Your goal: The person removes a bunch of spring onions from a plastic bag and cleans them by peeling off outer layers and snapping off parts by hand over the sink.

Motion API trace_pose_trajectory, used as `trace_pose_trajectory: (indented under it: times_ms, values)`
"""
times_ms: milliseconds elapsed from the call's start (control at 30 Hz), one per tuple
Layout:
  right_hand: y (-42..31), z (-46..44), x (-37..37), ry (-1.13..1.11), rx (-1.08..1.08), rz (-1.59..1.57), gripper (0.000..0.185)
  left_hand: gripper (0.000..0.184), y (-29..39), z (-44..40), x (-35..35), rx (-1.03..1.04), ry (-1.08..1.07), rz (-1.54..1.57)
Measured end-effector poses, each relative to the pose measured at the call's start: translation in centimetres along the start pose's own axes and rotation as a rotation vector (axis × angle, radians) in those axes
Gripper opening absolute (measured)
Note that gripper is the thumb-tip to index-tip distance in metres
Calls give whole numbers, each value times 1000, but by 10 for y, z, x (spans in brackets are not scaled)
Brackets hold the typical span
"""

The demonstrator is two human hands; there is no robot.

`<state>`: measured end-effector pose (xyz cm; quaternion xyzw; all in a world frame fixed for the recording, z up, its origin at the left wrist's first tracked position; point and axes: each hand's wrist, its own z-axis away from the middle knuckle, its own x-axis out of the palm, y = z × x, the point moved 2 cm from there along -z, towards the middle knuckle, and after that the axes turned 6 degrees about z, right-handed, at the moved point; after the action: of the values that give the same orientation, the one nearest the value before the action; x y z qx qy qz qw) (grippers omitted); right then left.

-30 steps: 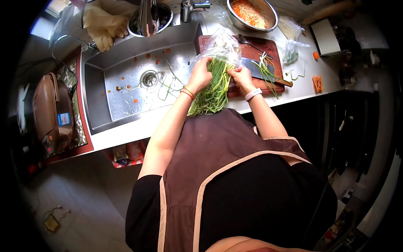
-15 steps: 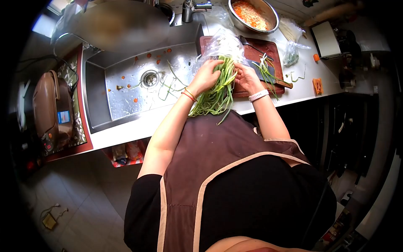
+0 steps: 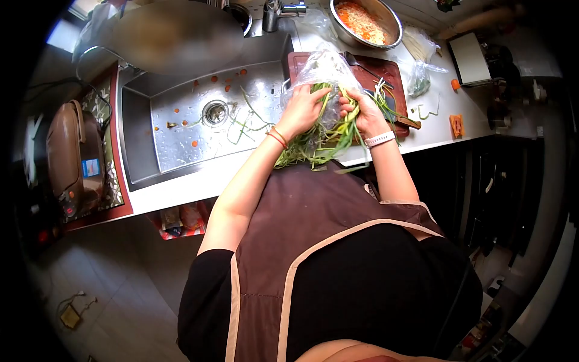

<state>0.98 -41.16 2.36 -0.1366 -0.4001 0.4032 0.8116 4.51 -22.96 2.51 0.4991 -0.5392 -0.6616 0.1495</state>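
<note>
Left hand (image 3: 303,111) curled round green stalks (image 3: 294,152) at the clear bag (image 3: 329,65), right hand (image 3: 366,113) closed on a smaller bunch (image 3: 349,128) — both lots trailing lengthwise toward the apron (image 3: 301,199), over the bench (image 3: 187,186) edge — left nearer the sink (image 3: 208,154), right nearer the chopping board (image 3: 386,69).

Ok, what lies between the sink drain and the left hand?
In the head view, loose green strands lie on the sink floor between the drain and the left hand.
</note>
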Motion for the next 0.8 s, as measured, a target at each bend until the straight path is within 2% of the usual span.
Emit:
trace_pose_trajectory:
  times_ms: [33,133,200,267,433,467,533,567,633,700,733,800]
  values:
    - [-2,15,19,70,90,14,22,40,-3,-2,3,67,12,27]
    - [0,38,35,-124,236,-61,27,41,-22,-9,14,145,13,111]
    - [4,56,44,-153,242,-8,29,43,-32,-13,13,125,-29,171]
    - [8,81,61,-185,251,6,29,46,-40,-12,9,24,-66,451]
    - [13,129,116,-271,206,227,28,38,-18,26,-39,44,-115,631]
    - [13,133,129,-309,195,284,28,37,-8,40,-53,8,-75,748]
    - [15,133,154,-400,159,412,33,36,10,69,-86,-52,-36,596]
    - [21,128,163,-420,179,417,33,35,12,83,-95,-66,16,652]
    - [30,115,183,-473,72,498,31,34,32,109,-119,-97,58,853]
    - [41,100,202,-534,66,552,33,36,50,133,-140,-142,121,1114]
    - [46,93,211,-565,40,598,34,37,49,138,-140,-75,232,1147]
    - [60,77,221,-578,93,596,35,35,58,150,-154,-16,233,1396]
